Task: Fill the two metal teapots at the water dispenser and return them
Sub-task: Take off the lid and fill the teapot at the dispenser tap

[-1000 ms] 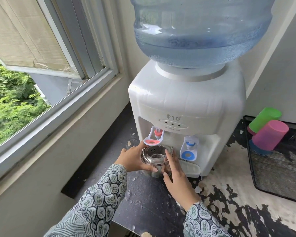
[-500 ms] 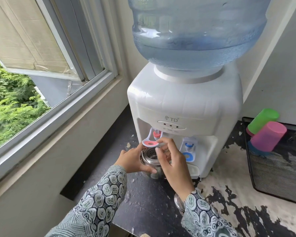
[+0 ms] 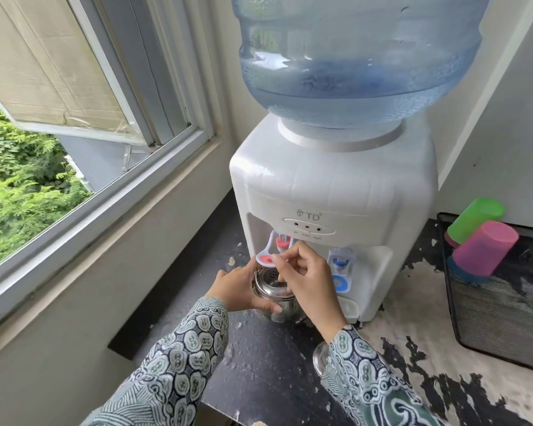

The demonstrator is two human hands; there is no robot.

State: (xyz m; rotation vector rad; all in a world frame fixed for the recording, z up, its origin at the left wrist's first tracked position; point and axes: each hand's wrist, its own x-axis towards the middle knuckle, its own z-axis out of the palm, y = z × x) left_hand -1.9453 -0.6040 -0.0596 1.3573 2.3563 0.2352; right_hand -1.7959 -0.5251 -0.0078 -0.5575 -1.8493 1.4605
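Left hand [image 3: 239, 289]: curled round the left side of the metal teapot [image 3: 273, 295], thumb laid across its front wall, fingers closed on the body — holding it.
Right hand [image 3: 310, 279]: raised above and just right of the left hand, fingertips pinched on the paddle of the red tap lever [image 3: 266, 258]; closed on that lever, palm turned down over the pot.
Metal teapot: lidless, upright, open mouth directly beneath the right hand's fingers and under the red tap; strainer holes visible on the inner wall; water level inside cannot be told.
Second metal piece [image 3: 319, 358]: shiny rounded edge showing just left of the right sleeve, below the right wrist; mostly hidden, so teapot or lid cannot be told.
Water dispenser [image 3: 336, 192]: white, directly beyond both hands, standing on the desk [image 3: 259, 364].
Blue tap lever [image 3: 341, 272]: just right of the right hand, untouched.
Water bottle [image 3: 351, 56]: large, blue-tinted, inverted on the dispenser, high above both hands.
Desk: dark, worn surface under both forearms — pale patches to the right of the right hand.
Wire basket [image 3: 499, 315]: black mesh, well to the right of the right hand, with a pink cup [image 3: 485, 247] and a green cup [image 3: 474, 218] lying tilted.
Window [image 3: 83, 118]: open, far to the left of the left hand, with greenery outside.
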